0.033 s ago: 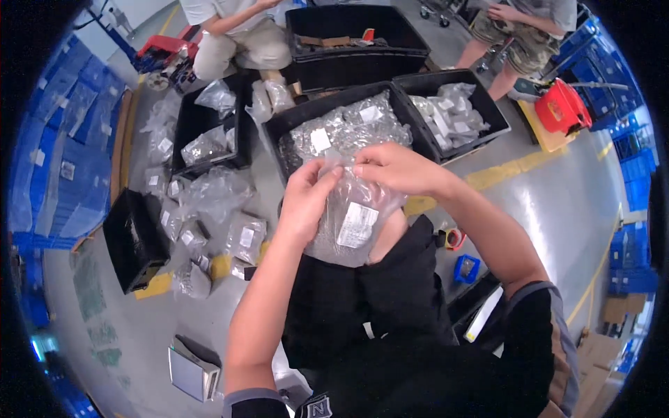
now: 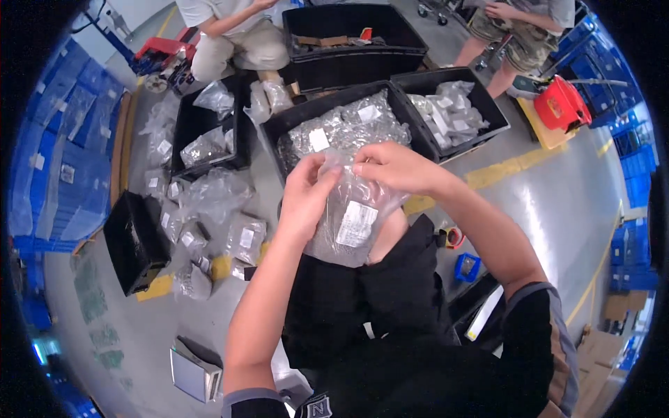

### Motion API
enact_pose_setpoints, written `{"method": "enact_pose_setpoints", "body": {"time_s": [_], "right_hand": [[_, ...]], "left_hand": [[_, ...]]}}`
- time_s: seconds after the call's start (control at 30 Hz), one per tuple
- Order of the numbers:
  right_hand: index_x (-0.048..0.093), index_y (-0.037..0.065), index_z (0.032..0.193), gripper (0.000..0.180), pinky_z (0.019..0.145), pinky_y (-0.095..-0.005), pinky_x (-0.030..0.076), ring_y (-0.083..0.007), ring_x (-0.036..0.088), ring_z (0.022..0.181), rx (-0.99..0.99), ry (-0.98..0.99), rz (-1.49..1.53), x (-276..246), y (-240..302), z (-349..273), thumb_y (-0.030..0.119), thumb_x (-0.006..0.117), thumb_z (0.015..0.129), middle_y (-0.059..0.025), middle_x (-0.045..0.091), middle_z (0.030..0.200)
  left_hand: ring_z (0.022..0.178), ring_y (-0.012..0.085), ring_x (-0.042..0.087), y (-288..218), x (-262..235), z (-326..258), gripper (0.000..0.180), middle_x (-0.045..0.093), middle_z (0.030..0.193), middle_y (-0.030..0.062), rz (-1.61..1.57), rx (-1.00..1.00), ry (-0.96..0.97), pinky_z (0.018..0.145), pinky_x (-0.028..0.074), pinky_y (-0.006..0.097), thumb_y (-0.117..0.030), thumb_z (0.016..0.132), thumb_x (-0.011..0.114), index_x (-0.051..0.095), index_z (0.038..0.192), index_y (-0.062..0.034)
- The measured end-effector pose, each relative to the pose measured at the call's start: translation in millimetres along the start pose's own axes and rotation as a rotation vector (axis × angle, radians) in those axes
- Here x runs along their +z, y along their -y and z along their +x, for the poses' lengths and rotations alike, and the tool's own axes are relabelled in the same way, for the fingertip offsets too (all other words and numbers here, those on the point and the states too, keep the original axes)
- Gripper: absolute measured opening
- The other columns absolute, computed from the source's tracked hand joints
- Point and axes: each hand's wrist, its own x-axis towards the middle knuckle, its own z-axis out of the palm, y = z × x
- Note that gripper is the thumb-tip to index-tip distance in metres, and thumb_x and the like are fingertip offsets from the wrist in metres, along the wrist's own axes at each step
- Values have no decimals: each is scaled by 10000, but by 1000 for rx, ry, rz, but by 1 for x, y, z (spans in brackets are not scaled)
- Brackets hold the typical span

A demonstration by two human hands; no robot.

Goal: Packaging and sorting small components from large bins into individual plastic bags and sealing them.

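- Hands: left hand and right hand both pinch the top of a bag.
- Bag: clear, crinkled plastic with a white label.
- Beyond the hands: black bin of similar shiny packets.

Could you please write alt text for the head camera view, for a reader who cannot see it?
Seen from above, a person's left hand and right hand both grip the top of a clear plastic bag with a white label, held over their lap. Ahead on the floor sit black bins filled with similar bags, with more bags scattered to the left and two other people beyond.

Black tee w/ grey sleeve cuffs, black trousers, bare forearms.
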Motion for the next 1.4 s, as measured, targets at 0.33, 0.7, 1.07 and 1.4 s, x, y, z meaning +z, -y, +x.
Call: {"method": "enact_pose_setpoints", "body": {"time_s": [0.33,0.7,1.07,1.4], "right_hand": [[691,-18,925,300,656,-266,442,-101,551,735,24,20,99,-18,-34,-2,270,658,845,-31,648,778],[634,3,733,268,546,-295,422,-109,526,621,89,20,-77,-27,-31,0,264,660,792,-44,604,662],[657,9,918,285,586,-274,418,-92,521,669,93,95,195,-29,-51,5,287,639,861,-11,610,748],[676,-7,815,269,551,-307,441,-151,552,606,107,140,-146,-33,-42,17,251,679,736,-64,612,665]], "left_hand": [[987,297,579,-35,17,-18,203,555,1084,98,1289,642,86,817,486,358,-95,757,727,651,945,-86],[977,294,582,-28,29,-6,124,562,1050,96,1263,571,92,801,487,372,-66,757,707,634,857,-73],[930,268,602,-21,33,-4,100,586,1037,77,1270,604,16,798,489,362,-59,749,707,665,838,-78],[890,261,594,-11,33,0,89,587,995,44,1329,697,-32,748,487,388,-88,726,706,675,804,-118]]}}
